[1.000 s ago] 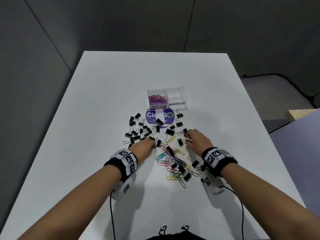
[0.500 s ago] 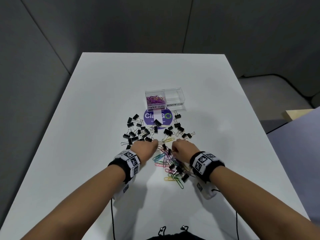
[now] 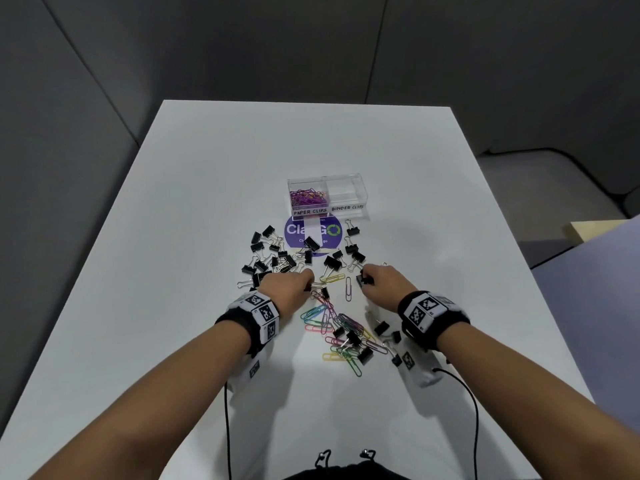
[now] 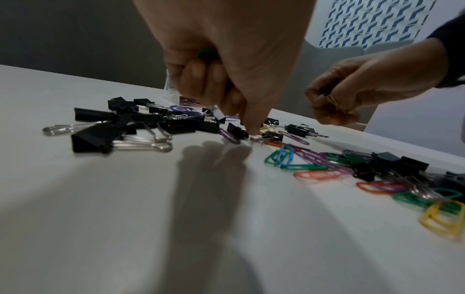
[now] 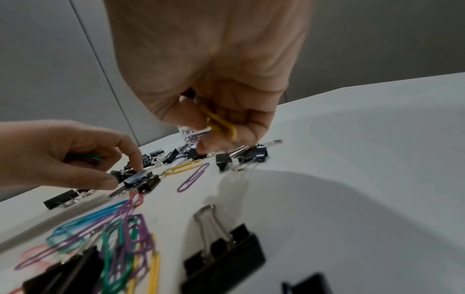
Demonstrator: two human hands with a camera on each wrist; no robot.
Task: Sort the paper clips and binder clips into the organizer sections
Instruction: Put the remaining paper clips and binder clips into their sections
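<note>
A clear two-section organizer (image 3: pixel 360 194) labelled PAPER CLIPS and BINDER CLIPS sits mid-table; its left section holds purple paper clips (image 3: pixel 307 198), its right section looks empty. Black binder clips (image 3: pixel 273 254) and coloured paper clips (image 3: pixel 332 327) lie mixed in front of it. My left hand (image 3: pixel 291 285) curls round green paper clips (image 4: pixel 205 53) in its palm while its index fingertip (image 4: pixel 251 127) presses down by a small binder clip (image 5: pixel 138 179). My right hand (image 3: pixel 377 282) holds a yellow paper clip (image 5: pixel 222 124) and something black in its curled fingers, just above binder clips (image 5: pixel 251 155).
A round purple sticker (image 3: pixel 313 233) lies under some clips just before the organizer. A loose purple paper clip (image 3: pixel 348 289) and yellow ones (image 3: pixel 332 278) lie between my hands. Cables run from both wristbands toward the near table edge (image 3: pixel 571 375). Grey walls surround the table.
My right hand swept left to the middle pile, then back right, now holding a yellow paper clip. The left hand has stayed by the binder clips.
</note>
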